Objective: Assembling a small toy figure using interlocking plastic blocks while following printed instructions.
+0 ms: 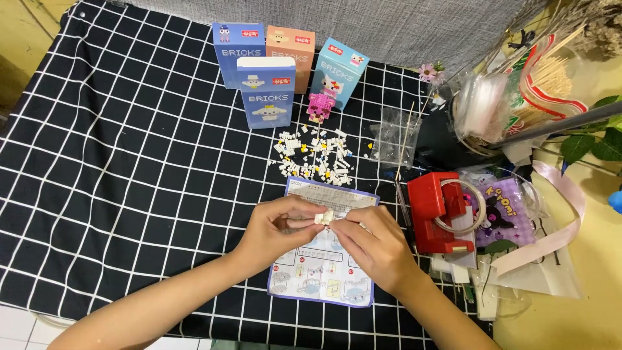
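Observation:
My left hand [275, 230] and my right hand [370, 243] meet over an instruction sheet [324, 269] with a purple border. Both pinch a small white brick assembly [322, 217] between their fingertips. Just beyond the sheet lies a loose pile of tiny white, yellow and blue bricks [314, 155]. A small finished pink brick figure [319, 107] stands behind the pile.
Several brick boxes [265, 91] stand upright at the back of the black white-grid cloth [129, 168]. A red tape dispenser [437, 210] sits right of the sheet, an empty clear bag [392, 136] and thin stick beyond it. Cluttered packets, ribbon and plants fill the right side.

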